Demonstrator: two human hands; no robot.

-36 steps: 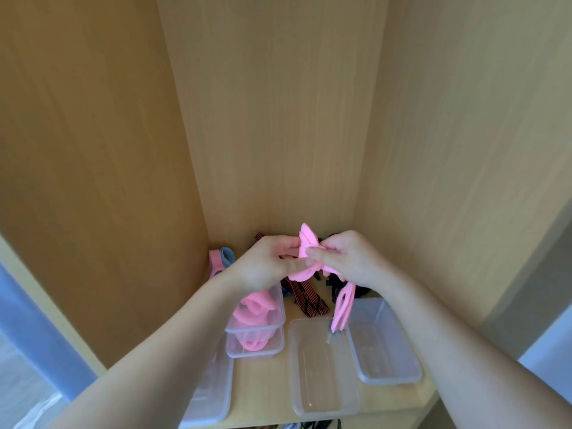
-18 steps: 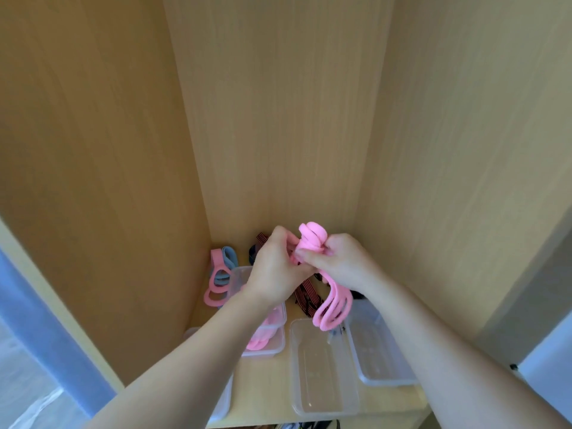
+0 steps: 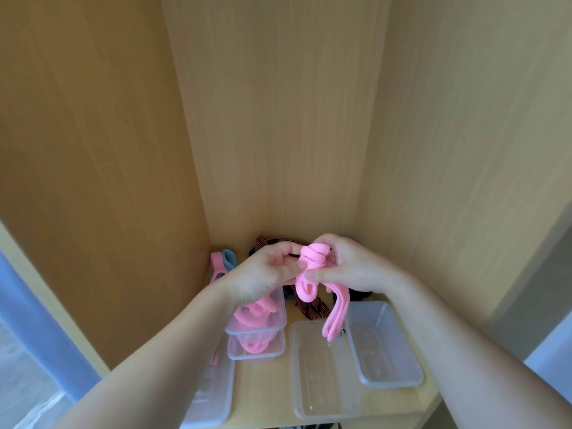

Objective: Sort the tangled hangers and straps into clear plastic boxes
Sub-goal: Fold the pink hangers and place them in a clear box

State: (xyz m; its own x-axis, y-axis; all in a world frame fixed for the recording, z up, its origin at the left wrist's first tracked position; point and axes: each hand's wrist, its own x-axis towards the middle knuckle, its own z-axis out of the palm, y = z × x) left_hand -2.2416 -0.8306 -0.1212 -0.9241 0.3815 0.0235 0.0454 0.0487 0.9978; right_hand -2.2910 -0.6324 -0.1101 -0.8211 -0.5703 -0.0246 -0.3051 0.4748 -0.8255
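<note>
Both hands hold a knotted pink strap (image 3: 312, 267) in the air above the shelf. My left hand (image 3: 266, 274) pinches its left side and my right hand (image 3: 349, 267) pinches the right side, thumbs toward me. Two pink tails hang down, the longer (image 3: 335, 317) over the boxes. Two stacked clear boxes (image 3: 258, 334) under my left wrist hold coiled pink straps. An empty clear box (image 3: 322, 370) lies in the middle and another empty box (image 3: 383, 345) lies to its right.
A pink and blue strap (image 3: 223, 264) leans in the back left corner. Striped and dark straps (image 3: 309, 308) lie tangled behind the boxes. Another clear box (image 3: 213, 394) sits at front left, partly under my left arm. Wooden walls close in three sides.
The pink strap has been wound tighter into a knot at the top. Its hanging loop has dropped into two straight tails. My hands sit slightly lower and closer together.
</note>
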